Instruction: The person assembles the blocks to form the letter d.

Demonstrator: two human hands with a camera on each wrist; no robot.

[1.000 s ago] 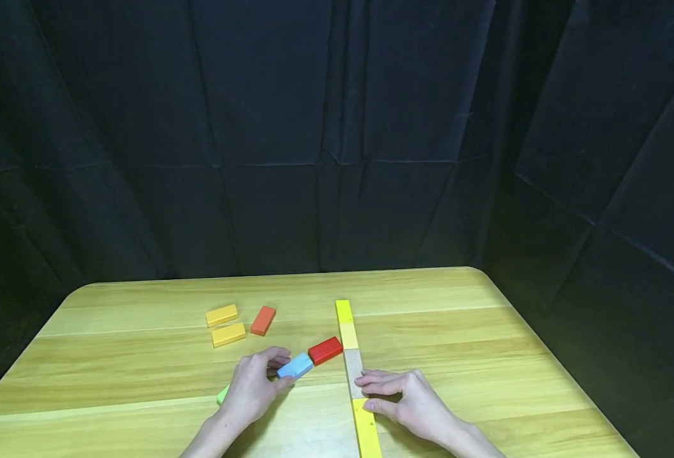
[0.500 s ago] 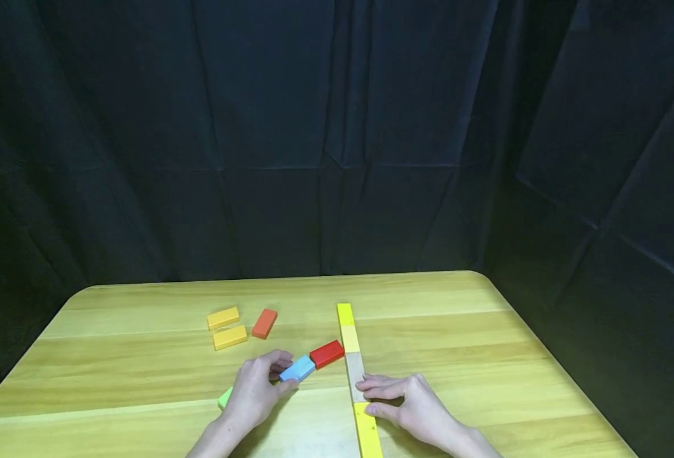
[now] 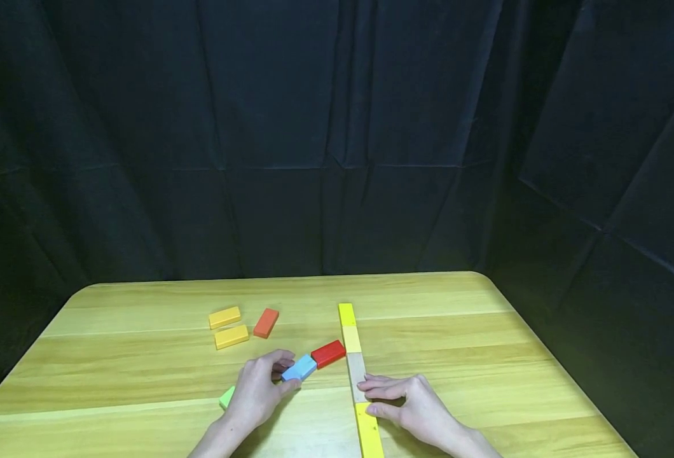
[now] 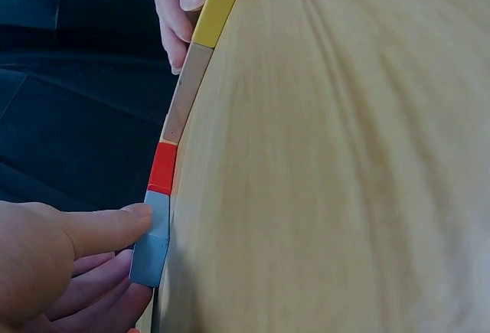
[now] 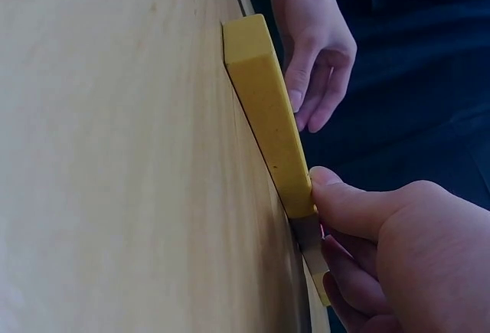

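In the head view, my left hand (image 3: pixel 259 388) holds a light blue block (image 3: pixel 299 367) between thumb and fingers. The blue block's far end meets a red block (image 3: pixel 328 354), whose other end reaches a straight row of blocks. From far to near, that row has a bright yellow block (image 3: pixel 346 314), a pale yellow block (image 3: pixel 351 339), a greyish block (image 3: pixel 357 375) and a long yellow block (image 3: pixel 369 432). My right hand (image 3: pixel 408 404) rests against the row, fingertips on the greyish block and thumb at the long yellow block's edge.
Two orange-yellow blocks (image 3: pixel 231 337) and an orange-red block (image 3: pixel 266 323) lie farther back on the left. Part of a green block (image 3: pixel 226 397) shows beside the left wrist. A dark curtain (image 3: pixel 280 222) stands behind the wooden table (image 3: pixel 486 356).
Both hands keep their places on the blocks. The whole head view has shifted very slightly; no block has visibly moved on the table.
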